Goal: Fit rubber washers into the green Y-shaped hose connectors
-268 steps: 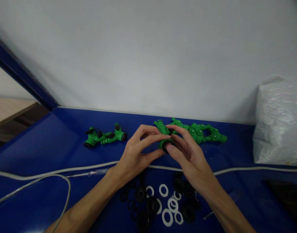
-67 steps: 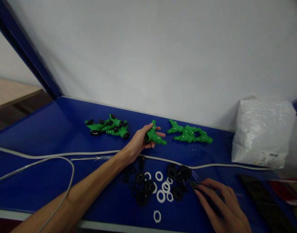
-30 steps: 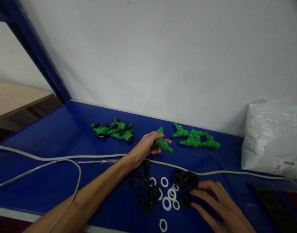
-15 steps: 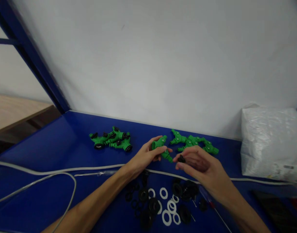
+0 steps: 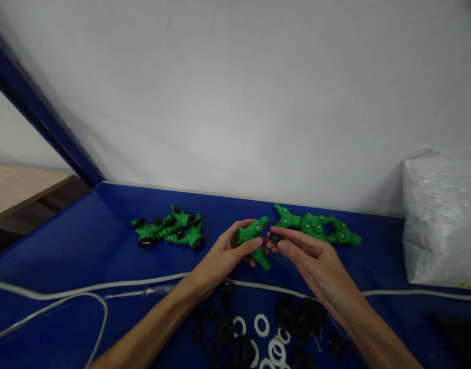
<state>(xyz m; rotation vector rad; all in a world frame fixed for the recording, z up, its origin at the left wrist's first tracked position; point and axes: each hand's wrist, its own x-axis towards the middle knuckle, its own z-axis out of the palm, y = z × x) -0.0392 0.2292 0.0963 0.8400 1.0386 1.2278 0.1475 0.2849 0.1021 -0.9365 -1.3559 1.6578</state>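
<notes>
My left hand (image 5: 235,246) is closed around a green Y-shaped hose connector (image 5: 255,231), its wide round end facing left. Between the fingertips of my right hand (image 5: 304,248) is a small black knob (image 5: 275,237), close beside the connector; I cannot tell whether they touch. Behind my right hand lie several green connectors (image 5: 314,225) without black parts. Farther left is a group of green connectors (image 5: 181,225) fitted with black knobs and black collars.
Nearer me on the blue table (image 5: 116,246) lie several white rings (image 5: 262,325) and black rings and caps (image 5: 243,351). A pale cable (image 5: 143,281) crosses the table. At the right stands a plastic-wrapped package (image 5: 443,220), with a white wall (image 5: 235,102) behind.
My right hand has brought the black knob up and left, closer to the green connector. The connector has turned slightly in my left hand. The whole view has shifted a little.
</notes>
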